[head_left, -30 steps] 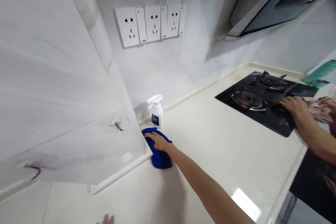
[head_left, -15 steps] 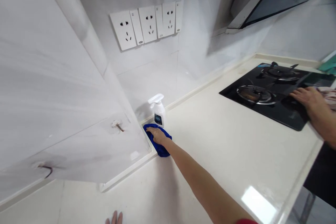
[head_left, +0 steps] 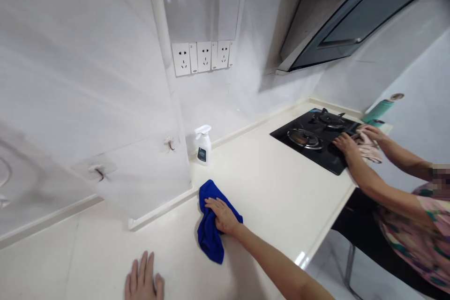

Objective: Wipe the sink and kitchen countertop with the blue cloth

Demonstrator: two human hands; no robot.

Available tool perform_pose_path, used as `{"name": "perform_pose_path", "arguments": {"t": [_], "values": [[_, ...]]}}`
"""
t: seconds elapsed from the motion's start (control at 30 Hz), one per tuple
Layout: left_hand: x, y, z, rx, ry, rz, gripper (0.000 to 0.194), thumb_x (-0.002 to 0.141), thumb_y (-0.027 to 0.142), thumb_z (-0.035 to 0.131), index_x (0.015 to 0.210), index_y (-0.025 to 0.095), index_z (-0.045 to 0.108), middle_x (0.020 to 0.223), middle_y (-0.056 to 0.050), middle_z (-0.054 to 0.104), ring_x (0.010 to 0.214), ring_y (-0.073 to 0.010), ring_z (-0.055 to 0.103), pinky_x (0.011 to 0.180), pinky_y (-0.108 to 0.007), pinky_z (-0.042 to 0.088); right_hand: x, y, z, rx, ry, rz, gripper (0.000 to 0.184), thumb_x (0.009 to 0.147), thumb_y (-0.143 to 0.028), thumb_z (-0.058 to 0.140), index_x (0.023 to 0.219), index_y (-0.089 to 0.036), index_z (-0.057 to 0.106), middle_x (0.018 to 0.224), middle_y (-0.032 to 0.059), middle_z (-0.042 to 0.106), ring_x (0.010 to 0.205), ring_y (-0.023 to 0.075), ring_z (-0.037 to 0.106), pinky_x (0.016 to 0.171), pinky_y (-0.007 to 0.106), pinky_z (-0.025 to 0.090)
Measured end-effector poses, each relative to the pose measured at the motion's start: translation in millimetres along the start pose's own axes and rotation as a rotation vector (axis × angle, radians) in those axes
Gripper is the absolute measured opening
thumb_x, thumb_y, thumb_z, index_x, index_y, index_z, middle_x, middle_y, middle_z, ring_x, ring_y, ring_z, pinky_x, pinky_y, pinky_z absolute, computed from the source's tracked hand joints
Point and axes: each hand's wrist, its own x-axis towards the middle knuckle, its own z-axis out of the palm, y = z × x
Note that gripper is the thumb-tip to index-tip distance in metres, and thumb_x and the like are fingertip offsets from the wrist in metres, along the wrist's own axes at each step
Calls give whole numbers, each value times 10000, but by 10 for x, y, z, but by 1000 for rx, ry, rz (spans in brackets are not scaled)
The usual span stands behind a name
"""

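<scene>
You are working on a pale table whose front edge is running diagonally at your right, with a wide bare stretch lying between your blue cloth and the black hob. Your right hand is pressing flat, fingers spread, on the cloth just beside the wall panel's foot. Your left hand is resting open on the table, well apart. A spray bottle is standing beyond; another person's hands are touching the hob.
</scene>
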Motion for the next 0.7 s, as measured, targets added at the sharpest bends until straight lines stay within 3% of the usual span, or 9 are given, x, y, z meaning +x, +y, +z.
{"name": "perform_pose_path", "arguments": {"t": [0.27,0.43,0.57,0.7], "values": [[0,97,-61,-3,60,43,545,945,302,301,1403,87,503,1514,-152,462,1497,-335,228,1201,-569,246,-1105,-928,319,84,-136,-3,848,519,-141,479,1367,-165,499,1548,98,420,1473,227,310,1255,513,145],[-12,127,-89,-38,55,64,558,953,297,275,1411,56,484,1528,-185,430,1510,-355,178,1199,-597,234,-1595,-1422,397,183,-123,-2,727,714,-358,618,1407,-221,447,1557,83,410,1478,232,298,1261,495,110],[3,172,-123,-88,54,50,576,948,312,275,1436,61,449,1538,-193,411,1521,-356,132,1207,-612,210,-1834,-1379,471,107,-28,93,637,765,-500,653,1314,-220,491,1506,92,471,1458,233,336,1264,485,152],[16,206,-154,-115,33,48,591,944,330,274,1444,59,437,1535,-203,409,1520,-371,125,1205,-633,199,-2141,-873,406,-72,163,201,521,805,-424,601,1272,-221,490,1451,129,519,1407,270,416,1224,550,276]]}}
